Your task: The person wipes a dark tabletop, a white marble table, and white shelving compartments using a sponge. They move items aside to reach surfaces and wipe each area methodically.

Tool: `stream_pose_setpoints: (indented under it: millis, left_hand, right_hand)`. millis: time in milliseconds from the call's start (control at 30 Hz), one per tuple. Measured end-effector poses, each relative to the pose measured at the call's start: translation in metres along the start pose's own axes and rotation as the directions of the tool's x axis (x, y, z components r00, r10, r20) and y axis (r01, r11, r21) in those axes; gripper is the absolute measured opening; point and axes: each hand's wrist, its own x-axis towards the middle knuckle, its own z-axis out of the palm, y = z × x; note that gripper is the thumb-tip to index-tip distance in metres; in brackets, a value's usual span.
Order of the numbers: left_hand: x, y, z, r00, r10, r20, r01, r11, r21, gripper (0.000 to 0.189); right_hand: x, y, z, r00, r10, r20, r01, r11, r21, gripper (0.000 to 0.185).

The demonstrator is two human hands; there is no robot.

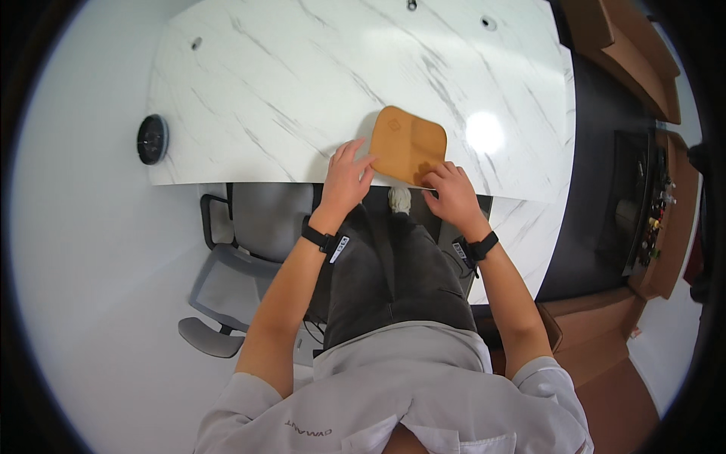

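A tan mat (404, 142) with rounded corners, likely leather, lies at the near edge of a white marble-patterned table (272, 79). A small diamond-shaped mark shows near its far left corner, and a straight line between lighter and darker halves runs down its middle. At the mat's left edge is my left hand (347, 177), fingers apart, a fingertip meeting the edge. My right hand (452, 192) has its fingertips at the near right corner, the thumb lower down. Whether that corner is pinched is hidden.
A round black object (153, 139) sits at the table's left end. Grey chairs (272, 218) stand below the near edge on the left. To the right are open cardboard boxes (638, 74) and a dark surface (595, 170). Round fittings (488, 22) dot the tabletop's far side.
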Motion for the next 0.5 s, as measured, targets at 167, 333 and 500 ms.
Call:
stream_pose_setpoints:
  millis: [167,333,500]
  left_hand:
    - [-0.021,-0.059,0.044,0.988,-0.141,0.057,0.145,0.985,-0.091,0.049]
    - [-0.027,-0.103,0.033,0.965,-0.252,-0.068,0.246,0.966,-0.081,0.058]
    - [-0.026,-0.147,-0.017,0.894,-0.420,-0.154,0.413,0.907,-0.079,0.065]
  right_hand:
    - [0.021,0.018,0.077,0.981,0.118,-0.154,-0.129,0.990,-0.065,0.046]
    - [0.074,0.024,0.146,0.886,0.281,-0.369,-0.356,0.921,-0.155,0.069]
    - [0.125,-0.018,0.209,0.838,0.349,-0.419,-0.475,0.845,-0.247,0.073]
